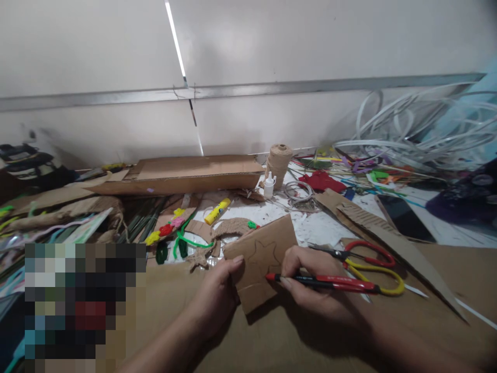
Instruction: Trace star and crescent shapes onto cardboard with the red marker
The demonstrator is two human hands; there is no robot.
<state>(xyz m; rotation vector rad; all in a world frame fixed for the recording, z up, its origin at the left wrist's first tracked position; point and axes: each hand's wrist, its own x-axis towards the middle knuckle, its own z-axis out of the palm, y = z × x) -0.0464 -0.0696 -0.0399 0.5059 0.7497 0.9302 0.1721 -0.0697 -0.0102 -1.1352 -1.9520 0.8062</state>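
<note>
My left hand (217, 295) presses on and holds a cut piece of brown cardboard (256, 274), which lies tilted on a larger cardboard sheet (248, 342). A star outline (264, 255) is drawn on that piece. My right hand (314, 280) grips a red and black pen (322, 282), its tip pointing left and a little apart from the cardboard piece. Just beyond my right hand lie scissors (368, 264) with red and yellow handles, their blades toward my fingers.
Behind the hands are a yellow glue stick (217, 211), a white glue bottle (268, 185), a twine spool (278, 165), a long cardboard box (194, 175), green pipe cleaners (186, 243) and red felt (320, 181). White plastic strips (419, 129) are heaped at the back right. A pixelated patch covers the lower left.
</note>
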